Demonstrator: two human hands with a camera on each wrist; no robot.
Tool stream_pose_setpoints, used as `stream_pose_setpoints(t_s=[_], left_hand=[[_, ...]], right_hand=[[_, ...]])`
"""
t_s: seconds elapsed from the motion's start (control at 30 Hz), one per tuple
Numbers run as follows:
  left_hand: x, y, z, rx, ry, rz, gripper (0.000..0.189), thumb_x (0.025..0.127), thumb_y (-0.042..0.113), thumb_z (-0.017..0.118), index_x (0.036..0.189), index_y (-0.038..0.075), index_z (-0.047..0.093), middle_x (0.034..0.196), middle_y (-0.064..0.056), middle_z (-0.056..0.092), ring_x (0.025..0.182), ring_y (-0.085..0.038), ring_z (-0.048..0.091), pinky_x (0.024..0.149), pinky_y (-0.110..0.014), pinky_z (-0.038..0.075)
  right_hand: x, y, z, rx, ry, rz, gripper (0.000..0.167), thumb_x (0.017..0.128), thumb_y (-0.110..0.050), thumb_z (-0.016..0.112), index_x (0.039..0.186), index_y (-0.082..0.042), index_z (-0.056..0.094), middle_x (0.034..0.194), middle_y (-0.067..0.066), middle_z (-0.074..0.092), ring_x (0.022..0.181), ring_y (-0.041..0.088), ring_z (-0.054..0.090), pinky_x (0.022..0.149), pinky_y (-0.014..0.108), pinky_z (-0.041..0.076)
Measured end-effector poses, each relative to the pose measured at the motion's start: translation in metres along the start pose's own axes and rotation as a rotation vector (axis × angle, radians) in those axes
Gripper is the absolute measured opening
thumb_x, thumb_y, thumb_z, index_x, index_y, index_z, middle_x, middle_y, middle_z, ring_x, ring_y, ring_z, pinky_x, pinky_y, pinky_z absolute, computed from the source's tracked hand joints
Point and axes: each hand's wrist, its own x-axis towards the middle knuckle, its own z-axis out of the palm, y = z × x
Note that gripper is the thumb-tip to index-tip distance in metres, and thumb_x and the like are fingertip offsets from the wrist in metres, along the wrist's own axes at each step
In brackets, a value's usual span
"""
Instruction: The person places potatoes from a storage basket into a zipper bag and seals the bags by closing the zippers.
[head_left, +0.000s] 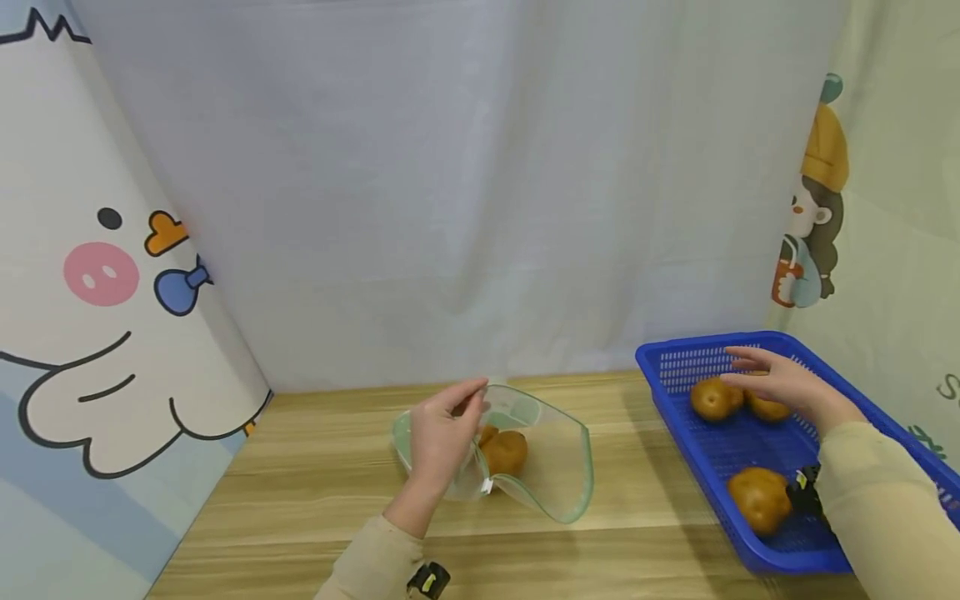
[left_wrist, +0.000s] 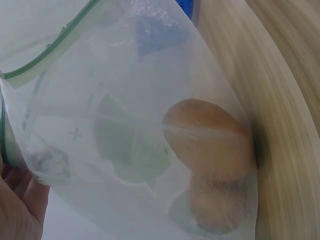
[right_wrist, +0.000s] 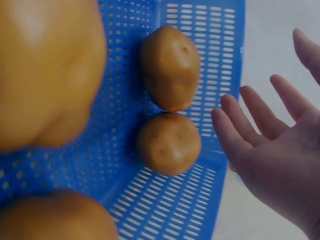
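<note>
My left hand [head_left: 444, 433] pinches the rim of a clear zip bag [head_left: 558, 450] with a green-edged opening, which lies on the table with its mouth spread to the right. Through the bag's film two brown potatoes [left_wrist: 210, 140] show in the left wrist view. Over the far part of a blue basket [head_left: 693, 479], my right hand [head_left: 787, 387] hovers with fingers spread and nothing in them. Below those fingers sit two potatoes [right_wrist: 170, 70] side by side at the basket's end wall. Another potato [head_left: 759, 500] lies nearer the front.
The wood-grain table [head_left: 300, 483] carries the bag in the middle and the basket at the right. A pale curtain [head_left: 450, 208] hangs behind the table. Printed cloth with a cartoon bird [head_left: 97, 208] stands at the left, and another printed cloth [head_left: 900, 250] at the right.
</note>
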Motion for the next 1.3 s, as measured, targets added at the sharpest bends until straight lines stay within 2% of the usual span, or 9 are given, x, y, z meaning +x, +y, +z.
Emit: stream_pose_setpoints(t_s=[0.27,0.5,0.73,1.07,1.2,1.3], left_hand=[[0.000,-0.002,0.000,0.001,-0.004,0.027,0.017,0.090,-0.003,0.069,0.105,0.000,0.077,0.092,-0.013,0.075,0.062,-0.022,0.071,0.047,-0.017,0.053],[0.001,-0.001,0.001,0.004,-0.006,0.032,0.017,0.089,-0.004,0.069,0.105,0.000,0.077,0.095,-0.014,0.075,0.064,-0.020,0.071,0.048,-0.017,0.053],[0.000,0.000,0.001,0.004,-0.005,0.045,0.017,0.089,-0.005,0.069,0.104,-0.001,0.077,0.095,-0.014,0.074,0.065,-0.022,0.072,0.048,-0.017,0.054],[0.000,-0.001,0.001,0.003,-0.013,0.031,0.018,0.089,-0.005,0.069,0.105,0.001,0.077,0.096,-0.013,0.075,0.065,-0.020,0.071,0.048,-0.017,0.054],[0.000,-0.002,0.001,0.004,-0.012,0.042,0.018,0.089,-0.005,0.070,0.105,0.000,0.077,0.096,-0.013,0.075,0.063,-0.019,0.070,0.048,-0.016,0.053],[-0.001,-0.002,0.001,0.003,-0.014,0.047,0.018,0.089,-0.005,0.069,0.105,0.000,0.077,0.096,-0.013,0.075,0.062,-0.020,0.070,0.048,-0.016,0.053]], right_hand=[[0.009,0.005,0.010,-0.021,0.008,0.017,0.084,0.098,-0.034,0.061,0.150,0.014,0.017,0.146,0.047,0.018,0.131,0.065,0.022,0.103,0.075,0.025],[0.015,0.006,0.016,-0.062,-0.039,0.055,0.090,0.095,-0.040,0.063,0.150,0.013,0.016,0.147,0.047,0.014,0.133,0.065,0.015,0.104,0.076,0.021],[0.020,0.010,0.024,0.037,-0.094,0.082,0.094,0.094,-0.036,0.067,0.150,0.013,0.009,0.148,0.047,0.003,0.135,0.065,0.003,0.108,0.076,0.010],[0.020,0.009,0.027,-0.025,-0.114,0.081,0.094,0.093,-0.044,0.065,0.150,0.013,0.016,0.147,0.046,0.014,0.134,0.064,0.013,0.106,0.077,0.016],[0.019,0.009,0.029,-0.005,-0.119,0.077,0.090,0.095,-0.042,0.064,0.150,0.013,0.017,0.146,0.045,0.020,0.132,0.063,0.020,0.104,0.076,0.023],[0.018,0.009,0.030,0.042,-0.133,0.097,0.090,0.096,-0.040,0.063,0.151,0.012,0.014,0.148,0.045,0.016,0.132,0.063,0.021,0.103,0.074,0.030]])
